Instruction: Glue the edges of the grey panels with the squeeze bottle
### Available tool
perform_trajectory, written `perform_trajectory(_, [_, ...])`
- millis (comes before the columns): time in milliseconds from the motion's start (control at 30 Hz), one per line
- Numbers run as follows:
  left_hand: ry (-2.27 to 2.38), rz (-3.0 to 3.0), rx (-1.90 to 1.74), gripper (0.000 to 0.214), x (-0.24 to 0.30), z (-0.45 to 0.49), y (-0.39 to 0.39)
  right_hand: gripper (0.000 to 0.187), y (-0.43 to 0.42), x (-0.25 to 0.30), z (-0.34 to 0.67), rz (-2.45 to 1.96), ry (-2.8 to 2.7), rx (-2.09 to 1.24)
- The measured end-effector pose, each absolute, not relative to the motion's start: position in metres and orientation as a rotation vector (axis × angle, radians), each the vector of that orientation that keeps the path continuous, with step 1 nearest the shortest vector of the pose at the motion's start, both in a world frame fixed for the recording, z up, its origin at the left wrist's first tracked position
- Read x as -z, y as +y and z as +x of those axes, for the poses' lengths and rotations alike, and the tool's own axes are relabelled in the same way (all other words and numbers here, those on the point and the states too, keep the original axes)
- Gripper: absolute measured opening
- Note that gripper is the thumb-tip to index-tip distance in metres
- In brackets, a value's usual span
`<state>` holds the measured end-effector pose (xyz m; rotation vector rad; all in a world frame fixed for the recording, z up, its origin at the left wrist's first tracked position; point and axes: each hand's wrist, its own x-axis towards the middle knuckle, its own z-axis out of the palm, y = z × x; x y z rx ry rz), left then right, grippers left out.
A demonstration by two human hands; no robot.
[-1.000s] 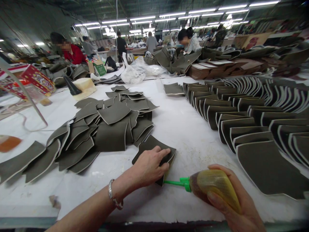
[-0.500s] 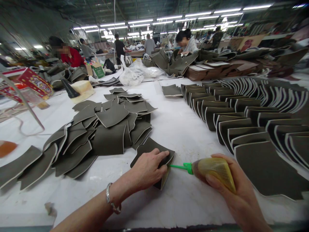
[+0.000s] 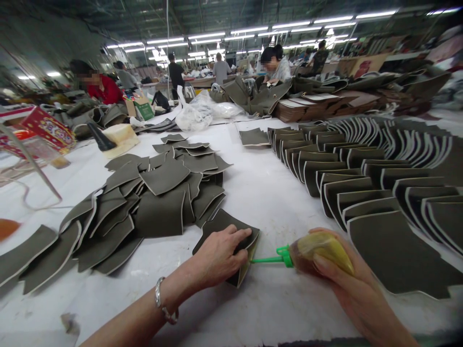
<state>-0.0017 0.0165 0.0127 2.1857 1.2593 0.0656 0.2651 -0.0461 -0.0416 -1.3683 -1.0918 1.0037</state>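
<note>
My left hand (image 3: 219,255) presses on a dark grey-green leather piece (image 3: 219,221) on the table, its index finger stretched along it and the thumb at its right edge. The piece looks folded, with part of its inner side facing right. In my right hand (image 3: 356,279) is a squeeze glue bottle (image 3: 306,248) with yellowish-brown contents, lying nearly level. Its thin green nozzle (image 3: 267,260) points left, the tip at the leather's right edge just below my left thumb. Whether glue comes out is too small to tell.
A loose heap of similar leather pieces (image 3: 159,207) lies to the left. Rows of curved pieces (image 3: 343,190) stand at the right. Farther back are plastic bags (image 3: 195,115), a yellowish block with a black-handled tool (image 3: 121,140) and a red box (image 3: 50,127). Other people work beyond.
The nozzle tip has slid a little toward me along the leather's edge, and the bottle has tilted slightly. My left hand stays on the piece. The view has shifted slightly.
</note>
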Motion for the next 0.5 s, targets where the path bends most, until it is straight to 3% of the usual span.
perform_trajectory(133, [1.256,2.136,-0.094,0.057,-0.016,-0.003,0.017,0.053,-0.041,0.037,0.263,-1.247,-0.666,-1.278])
perform_trajectory(333, [1.238,2.125,-0.118,0.059,-0.018,-0.002,0.018,0.064,-0.038,0.039,0.260,-1.355,-0.751,-1.060])
perform_trajectory(500, [1.245,2.124,-0.135,0.058,-0.014,-0.003,0.017,0.051,-0.042,0.048,0.265,-1.359,-1.030,-0.842])
